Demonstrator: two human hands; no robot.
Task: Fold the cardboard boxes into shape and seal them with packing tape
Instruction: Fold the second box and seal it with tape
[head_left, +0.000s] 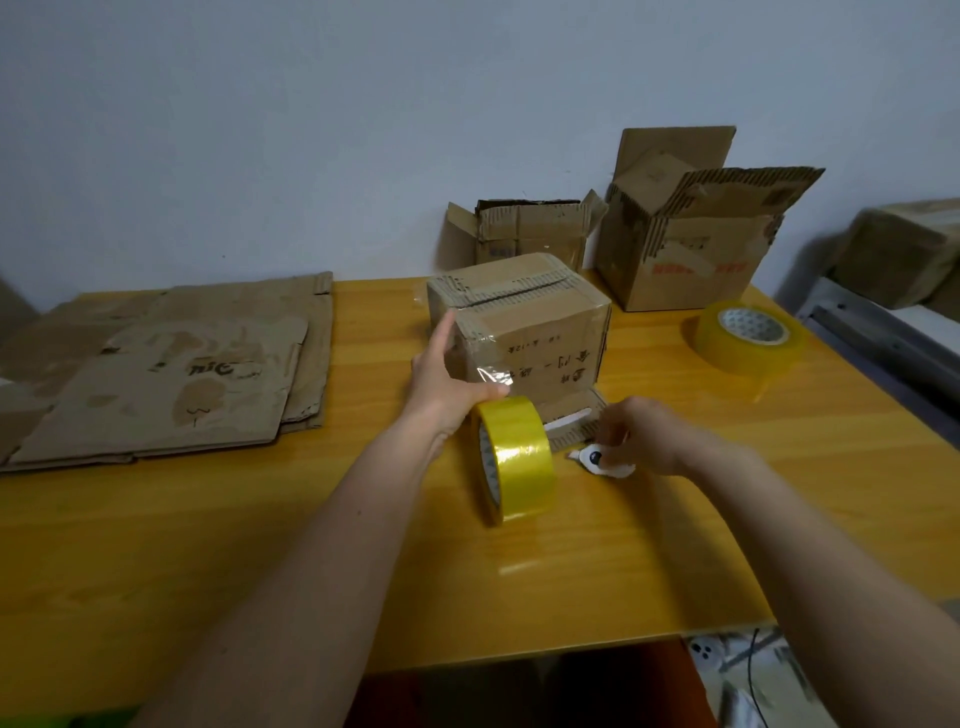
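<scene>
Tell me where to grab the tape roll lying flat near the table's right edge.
Take the flat tape roll from above: thumb into its open core, fingers down the outer yellow wall on the near side. It lies on its side with the hole facing up, nothing touches it, and the open box stands behind it, so coming from the front is probably easiest.

A yellow wooden table (623, 571) stands against a plain pale wall (311, 130) (soft, even light).
</scene>
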